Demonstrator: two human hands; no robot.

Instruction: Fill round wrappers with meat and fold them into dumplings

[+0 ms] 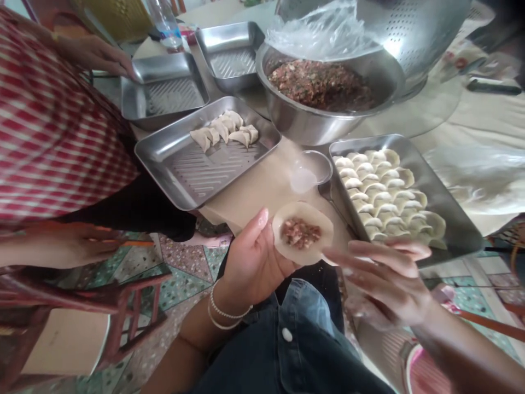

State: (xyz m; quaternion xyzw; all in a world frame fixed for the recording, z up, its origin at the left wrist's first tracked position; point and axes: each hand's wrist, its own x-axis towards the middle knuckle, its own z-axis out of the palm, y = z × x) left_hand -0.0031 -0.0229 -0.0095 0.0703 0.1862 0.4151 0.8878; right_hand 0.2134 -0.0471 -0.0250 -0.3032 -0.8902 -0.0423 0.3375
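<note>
A round dumpling wrapper [283,251] rests on the fingers of my left hand [254,262], its thumb up along the near edge. Minced meat filling [301,233] sits in a heap at the wrapper's middle. My right hand [389,282] has its fingers stretched out, and a fingertip meets or nearly meets the wrapper's right edge. Just beyond stands a small clear bowl [314,167] with whitish contents. Beside it lies a spoon [338,208]. Rows of folded dumplings [377,191] fill much of the metal tray [459,230] to the right.
Another metal tray [164,189] holds several dumplings [225,128]. Behind are a large steel bowl [295,123] of meat filling, partly covered by plastic, and two more trays [131,112]. At left stands a person in a checked shirt [61,131], one hand on a tray. A wooden chair [118,323] is lower left.
</note>
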